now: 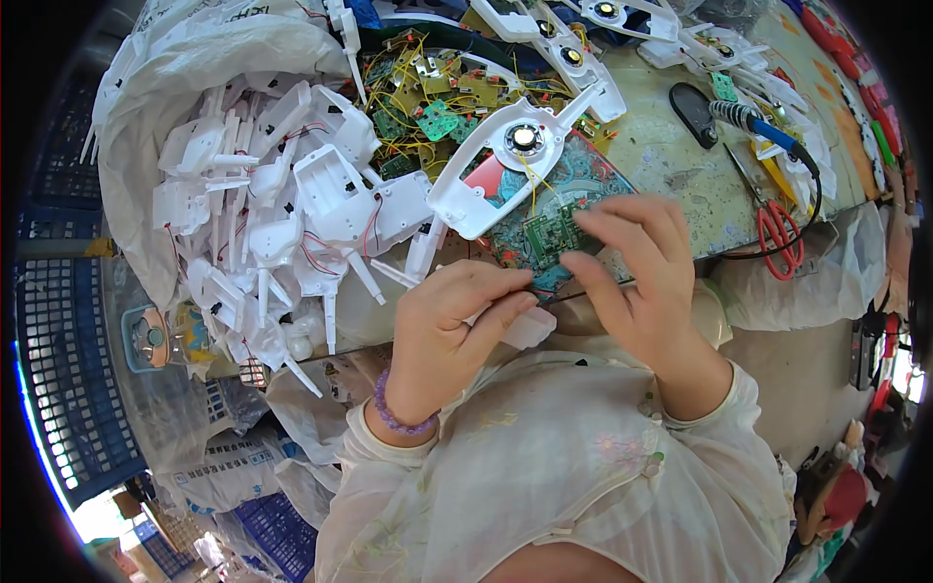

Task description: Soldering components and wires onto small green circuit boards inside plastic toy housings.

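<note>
My left hand (452,335) is closed, thumb and fingertips pressed together, with a small white plastic housing (530,328) under the thumb. To its right, my right hand (646,267) has thumb and index finger at opposite edges of a small green circuit board (550,233), gripping it. Yellow wires run from this board up to a round speaker (525,138). The speaker sits in a white plastic shell (462,199) with a narrow handle, lying just beyond my hands. Beneath lies a patterned teal and red pad (607,175).
White housings with red wires (335,199) pile up in a large white sack (131,146) at left. Wired circuit boards (437,83) heap at the back. A soldering iron (768,126), its black stand (693,112) and red-handled scissors (777,238) lie at right. Blue crates (73,369) stand far left.
</note>
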{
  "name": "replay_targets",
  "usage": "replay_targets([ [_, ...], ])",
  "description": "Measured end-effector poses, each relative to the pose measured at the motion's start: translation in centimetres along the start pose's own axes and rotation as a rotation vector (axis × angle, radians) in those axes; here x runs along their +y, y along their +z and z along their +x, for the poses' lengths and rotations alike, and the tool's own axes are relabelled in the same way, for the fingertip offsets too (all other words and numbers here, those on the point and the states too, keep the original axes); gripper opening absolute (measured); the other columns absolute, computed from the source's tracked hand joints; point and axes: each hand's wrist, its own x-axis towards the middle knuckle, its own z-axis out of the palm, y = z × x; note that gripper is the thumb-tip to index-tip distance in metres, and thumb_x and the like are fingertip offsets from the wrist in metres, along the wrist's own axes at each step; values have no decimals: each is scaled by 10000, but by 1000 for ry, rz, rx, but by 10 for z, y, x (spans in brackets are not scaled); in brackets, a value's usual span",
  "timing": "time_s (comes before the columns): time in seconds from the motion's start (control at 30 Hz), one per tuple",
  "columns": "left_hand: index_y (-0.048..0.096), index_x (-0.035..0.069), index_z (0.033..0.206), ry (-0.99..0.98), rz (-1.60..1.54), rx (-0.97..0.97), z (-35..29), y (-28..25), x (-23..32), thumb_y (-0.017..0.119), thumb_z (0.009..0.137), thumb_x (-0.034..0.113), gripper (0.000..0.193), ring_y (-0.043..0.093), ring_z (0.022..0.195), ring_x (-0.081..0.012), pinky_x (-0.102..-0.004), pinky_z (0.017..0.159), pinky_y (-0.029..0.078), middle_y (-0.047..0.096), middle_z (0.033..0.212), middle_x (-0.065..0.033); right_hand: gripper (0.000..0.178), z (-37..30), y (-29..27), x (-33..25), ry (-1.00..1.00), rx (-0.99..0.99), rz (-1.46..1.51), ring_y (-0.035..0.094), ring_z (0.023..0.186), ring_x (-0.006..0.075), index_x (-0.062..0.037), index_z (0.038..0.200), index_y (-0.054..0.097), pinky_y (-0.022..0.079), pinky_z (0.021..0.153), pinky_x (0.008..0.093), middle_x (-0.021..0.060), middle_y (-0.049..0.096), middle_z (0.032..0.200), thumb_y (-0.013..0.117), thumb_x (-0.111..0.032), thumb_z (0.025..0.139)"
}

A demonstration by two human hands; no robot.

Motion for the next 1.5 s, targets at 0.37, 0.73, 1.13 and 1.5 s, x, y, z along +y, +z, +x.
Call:
replay_targets([
  [0.37, 675, 9, 867, -105, -131, 97, 2, 5, 1, 671, 775, 25, 93, 590, 684, -137, -255, 617, 458, 633, 787, -63, 205, 5, -11, 0, -63, -77, 91, 535, 864, 263, -103, 840, 668, 387, 795, 380, 32, 600, 904, 761, -128, 659],
  [0.73, 629, 11, 882, -287, -400, 110, 2, 18, 4, 641, 813, 13, 70, 522, 696, -93, -233, 628, 421, 596, 815, -32, 238, -20, 6, -5, -87, 47, 154, 503, 804, 242, -82, 811, 674, 404, 692, 365, 27, 576, 856, 780, -70, 598],
  [1.13, 637, 47, 838, 515, 504, 0, 37, 3, -10, 733, 663, 38, 200, 632, 1018, -276, -359, 782, 520, 678, 988, -79, 247, -20, 1, 6, -140, -1, 162, 537, 922, 276, -103, 809, 631, 429, 814, 414, 47, 601, 999, 770, -135, 607],
  [1.5, 626, 43, 833, 536, 474, -18, 39, 10, -2, 727, 668, -4, 198, 653, 916, -257, -351, 769, 541, 658, 953, -70, 680, 12, -45, 121, 684, 724, -137, 482, 780, 127, 54, 1064, 528, 425, 695, 248, 53, 511, 938, 842, -383, 648],
])
